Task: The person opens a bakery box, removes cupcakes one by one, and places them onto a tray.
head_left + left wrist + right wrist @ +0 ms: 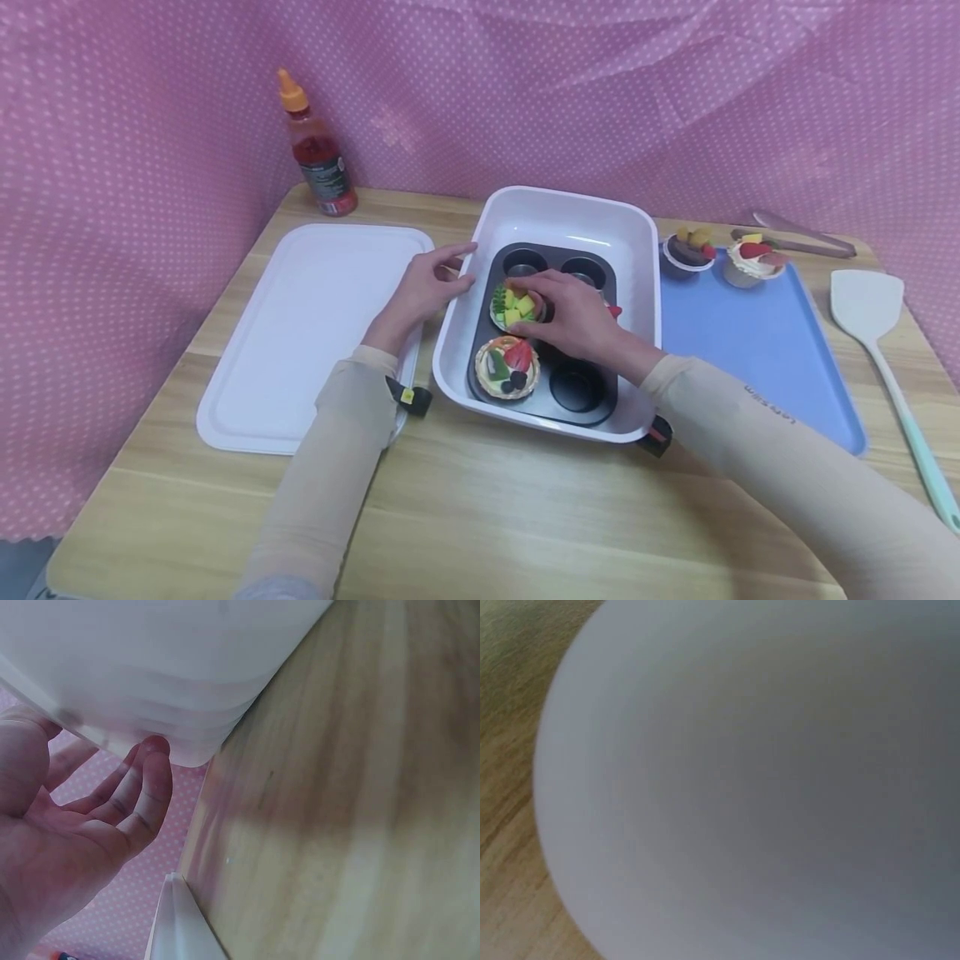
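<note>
From where I stand, dark capital letters run along the beige right sleeve (750, 412), turned so that I cannot read them surely; one clear squeeze bottle of red sauce with an orange cap (322, 162) wears a dark label, its print too small to read.

Two hands are at work over one deep white rectangular pan (566, 218); inside it lies one dark metal muffin tin (555, 260). The right hand (573, 315) pinches one round tart topped with yellow and green cubes (513, 310) between thumb and fingers, at the tin's middle-left cup — whether it is fully seated I cannot tell; the left hand (426, 287) is partly open, its fingers loosely bent and touching the pan's left side. A second tart, with strawberry, kiwi and dark berries (507, 368), sits in the near-left cup; the near-right cup is bare; a bit of red fruit (614, 312) peeks past the right hand.

Two cupcakes — one chocolate (687, 255), one cream (742, 268) — stand at the far end of one blue tray (750, 358).
</note>
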Demonstrator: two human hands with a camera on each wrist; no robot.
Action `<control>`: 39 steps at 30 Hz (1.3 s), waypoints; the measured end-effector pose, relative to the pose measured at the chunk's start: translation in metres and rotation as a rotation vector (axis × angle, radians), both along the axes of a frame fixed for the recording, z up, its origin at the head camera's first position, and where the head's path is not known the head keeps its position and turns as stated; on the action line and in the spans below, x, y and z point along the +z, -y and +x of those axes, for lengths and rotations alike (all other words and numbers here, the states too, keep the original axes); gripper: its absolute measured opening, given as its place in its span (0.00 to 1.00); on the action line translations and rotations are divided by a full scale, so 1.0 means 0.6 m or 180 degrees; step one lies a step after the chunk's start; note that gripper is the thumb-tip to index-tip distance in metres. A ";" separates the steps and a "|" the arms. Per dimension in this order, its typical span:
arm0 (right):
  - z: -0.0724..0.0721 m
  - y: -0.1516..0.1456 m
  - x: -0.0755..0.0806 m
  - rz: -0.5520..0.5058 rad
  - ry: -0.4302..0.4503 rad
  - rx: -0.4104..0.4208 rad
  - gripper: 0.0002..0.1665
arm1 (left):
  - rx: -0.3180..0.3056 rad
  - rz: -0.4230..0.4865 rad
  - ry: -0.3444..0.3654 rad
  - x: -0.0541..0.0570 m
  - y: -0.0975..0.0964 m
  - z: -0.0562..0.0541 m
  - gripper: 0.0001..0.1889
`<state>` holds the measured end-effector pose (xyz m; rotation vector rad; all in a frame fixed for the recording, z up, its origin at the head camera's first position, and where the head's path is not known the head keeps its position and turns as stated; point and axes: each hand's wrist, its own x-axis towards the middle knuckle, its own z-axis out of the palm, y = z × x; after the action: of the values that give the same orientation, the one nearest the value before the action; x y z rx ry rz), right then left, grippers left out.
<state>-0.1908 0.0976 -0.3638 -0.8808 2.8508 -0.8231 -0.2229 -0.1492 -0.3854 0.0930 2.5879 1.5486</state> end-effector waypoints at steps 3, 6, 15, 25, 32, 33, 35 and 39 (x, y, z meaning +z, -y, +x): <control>0.000 -0.001 0.000 0.0029 -0.0018 -0.0003 0.41 | -0.0008 0.0001 0.0009 0.000 0.000 0.000 0.28; 0.000 0.000 0.000 0.0066 -0.0029 -0.0017 0.43 | -0.0012 0.0002 0.0002 0.000 0.000 0.000 0.28; 0.000 0.005 0.004 0.0292 0.0038 -0.0144 0.50 | 0.0009 0.0026 0.0004 -0.001 -0.001 0.000 0.27; -0.003 0.010 0.001 0.0426 0.0112 -0.0207 0.50 | 0.0026 0.0023 0.0054 -0.002 0.000 -0.001 0.27; -0.002 0.010 0.001 0.0333 0.0126 -0.0189 0.49 | 0.0012 -0.0001 0.0079 0.001 0.000 0.002 0.28; -0.002 0.010 0.001 0.0316 0.0125 -0.0184 0.49 | 0.0013 0.0002 0.0080 0.002 -0.001 0.002 0.28; -0.002 0.009 0.000 0.0292 0.0110 -0.0176 0.48 | 0.0016 0.0005 0.0076 0.001 -0.001 0.002 0.28; -0.002 0.008 0.000 0.0258 0.0090 -0.0149 0.48 | 0.0018 0.0021 0.0053 -0.001 -0.001 0.000 0.28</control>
<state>-0.1918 0.0930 -0.3639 -0.7897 2.8677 -0.7127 -0.2231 -0.1489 -0.3858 0.0731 2.5727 1.5530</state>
